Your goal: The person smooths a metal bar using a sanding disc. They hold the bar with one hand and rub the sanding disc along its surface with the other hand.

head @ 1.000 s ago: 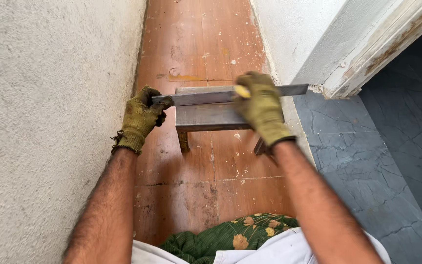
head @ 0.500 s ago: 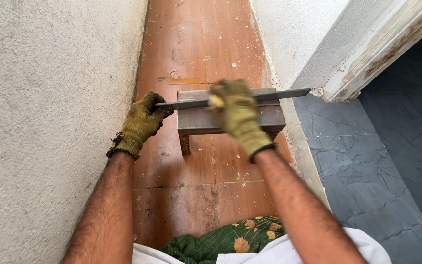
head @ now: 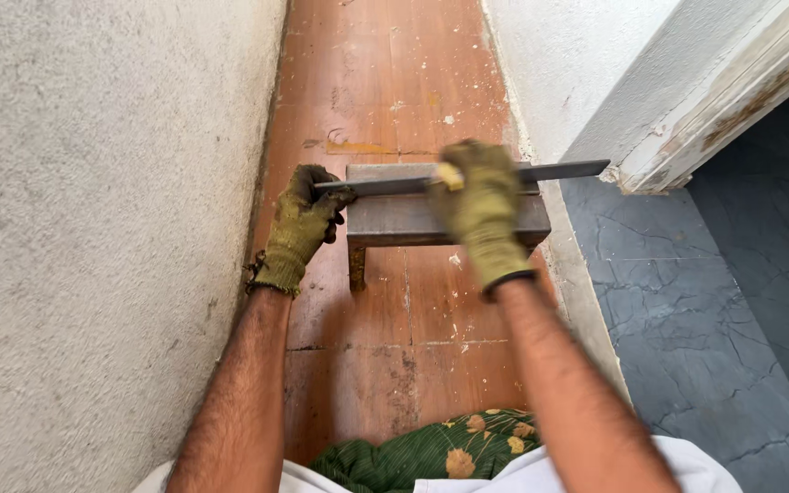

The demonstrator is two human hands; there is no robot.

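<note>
Gripping a flat file (head: 559, 171) at both ends, gloved left hand (head: 301, 224) and right hand (head: 483, 205) closed on it, over a metal block (head: 404, 219), file's middle hidden by the right glove.

A single head-worn camera is looking steeply down from above the person's own forearms, facing forward along a narrow strip of brown floor (head: 385, 82). It is sitting close to the small metal bench (head: 413, 219), which is lying near the middle of the frame. Left of the bench a rough wall (head: 93, 228) is filling the view; right of it grey tiles (head: 714, 301) are showing.
</note>
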